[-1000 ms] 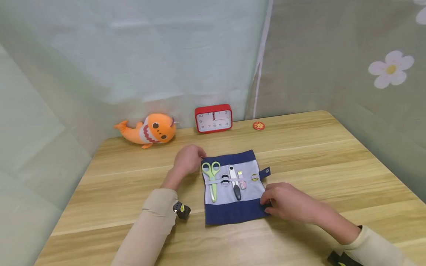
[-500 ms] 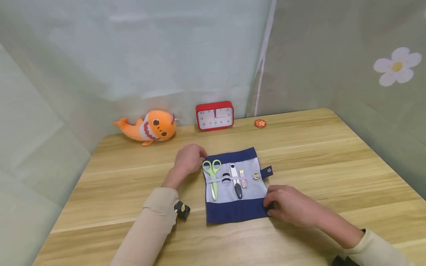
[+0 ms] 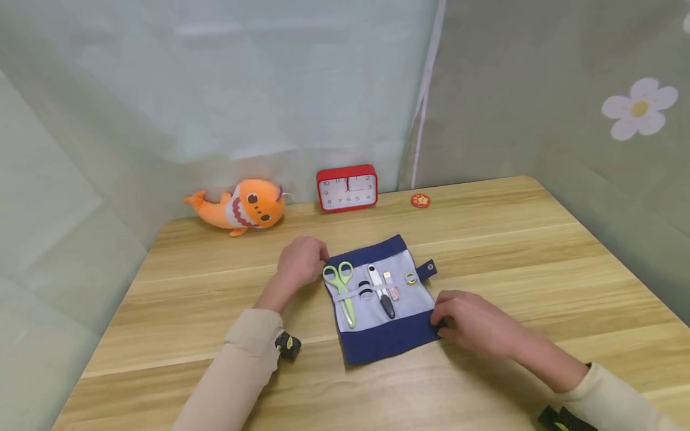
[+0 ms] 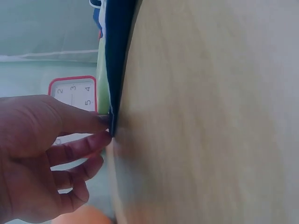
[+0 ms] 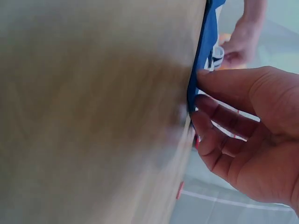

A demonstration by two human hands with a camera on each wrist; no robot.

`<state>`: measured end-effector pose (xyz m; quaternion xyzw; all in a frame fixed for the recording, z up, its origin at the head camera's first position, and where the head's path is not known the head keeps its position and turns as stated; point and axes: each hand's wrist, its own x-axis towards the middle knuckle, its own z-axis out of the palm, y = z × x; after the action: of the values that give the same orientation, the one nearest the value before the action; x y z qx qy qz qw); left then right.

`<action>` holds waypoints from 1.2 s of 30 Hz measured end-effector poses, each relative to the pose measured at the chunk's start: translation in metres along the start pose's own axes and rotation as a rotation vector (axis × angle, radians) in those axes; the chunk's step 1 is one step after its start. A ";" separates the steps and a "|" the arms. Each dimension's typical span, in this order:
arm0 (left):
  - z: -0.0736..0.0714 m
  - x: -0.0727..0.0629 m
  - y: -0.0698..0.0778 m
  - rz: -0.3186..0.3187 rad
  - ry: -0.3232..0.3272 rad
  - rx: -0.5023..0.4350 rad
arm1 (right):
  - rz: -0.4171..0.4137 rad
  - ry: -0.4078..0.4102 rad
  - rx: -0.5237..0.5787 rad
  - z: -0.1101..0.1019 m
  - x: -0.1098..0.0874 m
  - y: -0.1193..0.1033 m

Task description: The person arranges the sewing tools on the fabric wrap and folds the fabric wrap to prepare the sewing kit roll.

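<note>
A navy cloth sewing-kit roll (image 3: 385, 344) with a grey lining lies unfolded, slightly askew, on the wooden table. Under its elastic band are green-handled scissors (image 3: 342, 290), dark and white thread spools (image 3: 365, 291), a white-and-black seam ripper-like tool (image 3: 381, 292), a small pink-and-yellow item (image 3: 390, 286) and a yellow ring-like item (image 3: 411, 279). My left hand (image 3: 303, 260) pinches the far left corner between thumb and index finger, seen closely in the left wrist view. Thumb and fingers of my right hand (image 3: 474, 320) pinch the near right corner (image 5: 201, 60).
Behind the roll stands a red alarm clock (image 3: 347, 188), with an orange shark plush (image 3: 239, 206) to its left. A round red badge (image 3: 420, 200) lies near the back edge. A snap tab (image 3: 426, 270) sticks out on the roll's right side.
Both hands keep their corners while the roll has turned slightly counter-clockwise. Its near left corner has shifted right and its far right corner left.
</note>
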<state>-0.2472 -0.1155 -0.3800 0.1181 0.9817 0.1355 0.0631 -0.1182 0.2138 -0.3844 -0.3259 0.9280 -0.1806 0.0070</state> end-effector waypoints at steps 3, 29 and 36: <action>-0.002 -0.008 -0.001 0.019 -0.012 0.034 | 0.056 -0.021 -0.010 -0.005 0.006 0.005; -0.006 -0.085 -0.006 0.116 -0.044 0.052 | 0.323 -0.055 0.089 -0.031 0.066 0.075; 0.002 -0.104 0.006 0.142 -0.027 0.032 | 0.323 0.018 0.010 -0.031 0.086 0.083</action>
<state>-0.1451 -0.1349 -0.3703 0.1902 0.9719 0.1225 0.0646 -0.2404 0.2315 -0.3746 -0.1710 0.9674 -0.1847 0.0290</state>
